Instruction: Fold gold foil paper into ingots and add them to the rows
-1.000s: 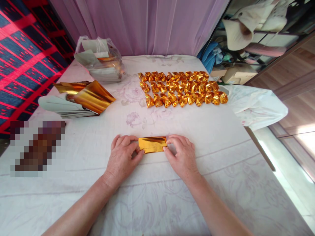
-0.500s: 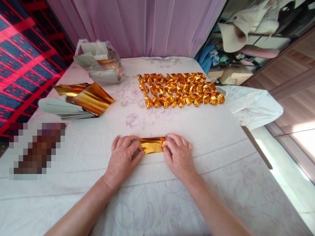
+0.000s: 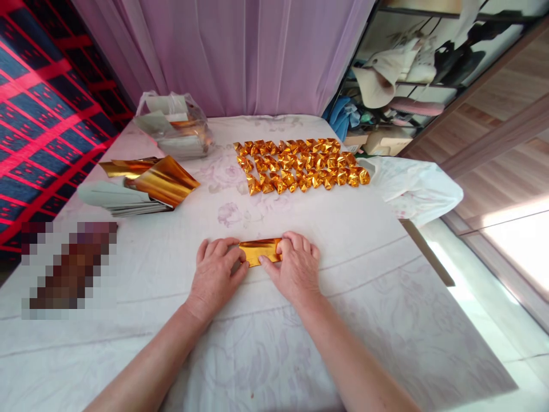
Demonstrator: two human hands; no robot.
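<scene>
A folded strip of gold foil paper (image 3: 256, 253) lies flat on the cloth-covered table, between my two hands. My left hand (image 3: 218, 270) is closed on its left end, thumb at the near corner and fingers along the far side. With curled fingers over the right end, my right hand (image 3: 297, 269) presses its thumb on the strip's near edge. Beyond the hands, several folded gold foil pieces (image 3: 303, 182) stand in three rows. A stack of loose foil sheets (image 3: 169, 180), gold on one face and pale on the other, lies at the left.
Behind the stack is a clear plastic bag (image 3: 175, 129) holding more sheets. A pixelated patch (image 3: 71, 269) hides something at the left. A white plastic bag (image 3: 422, 186) hangs at the table's right edge. Shelves with caps (image 3: 380, 80) stand at the back right, beside a purple curtain (image 3: 227, 51).
My right hand has shifted left over the strip, and its thumb now lies nearer the middle of the near edge. My left hand keeps its place. The camera view has turned slightly.
</scene>
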